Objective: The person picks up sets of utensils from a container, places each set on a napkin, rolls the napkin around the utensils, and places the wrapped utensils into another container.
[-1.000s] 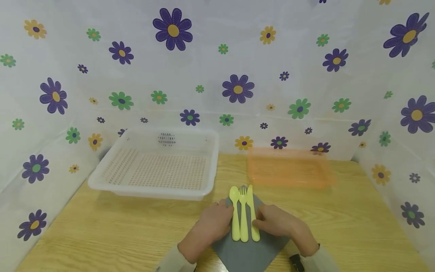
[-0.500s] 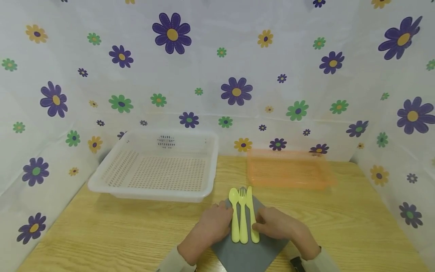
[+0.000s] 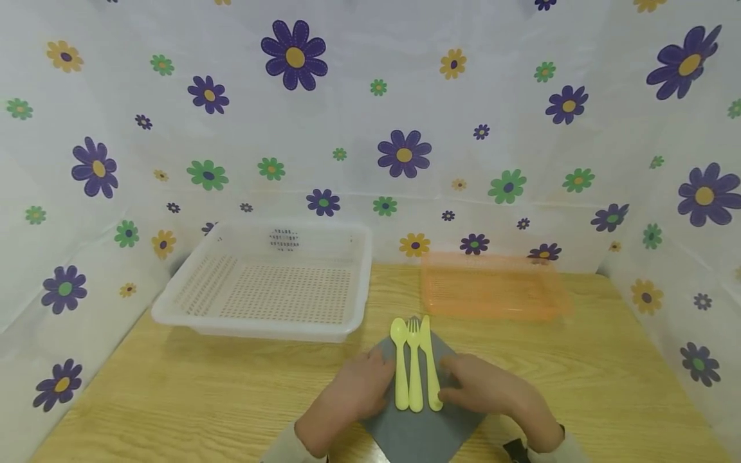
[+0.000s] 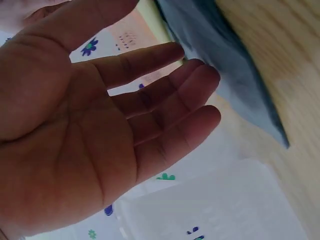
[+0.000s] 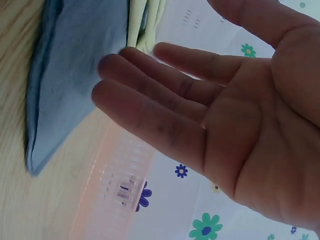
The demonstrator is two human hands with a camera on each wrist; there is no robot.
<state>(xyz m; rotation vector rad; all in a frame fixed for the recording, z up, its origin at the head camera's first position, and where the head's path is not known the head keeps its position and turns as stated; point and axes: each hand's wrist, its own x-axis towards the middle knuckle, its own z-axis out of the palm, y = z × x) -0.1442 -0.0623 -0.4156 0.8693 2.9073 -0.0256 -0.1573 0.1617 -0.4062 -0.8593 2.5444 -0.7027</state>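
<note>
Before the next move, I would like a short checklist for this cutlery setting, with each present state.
1. Spoon, fork and knife on the grey napkin: ok.
2. Handles evenly spaced: not ok, wider between fork and knife.
3. Left hand and right hand gripping nothing: ok, fingers extended.
4. Right thumb not touching the knife: cannot tell.
5. White basket apart from the napkin: ok.

Head view softly, evenly lit, faint shadow under the white plastic basket (image 3: 255,326), pale glare low on the wooden tabletop (image 3: 173,392), wrist views dimmer, slightly blurred, left hand (image 4: 92,120) and right hand (image 5: 225,120) backlit
</note>
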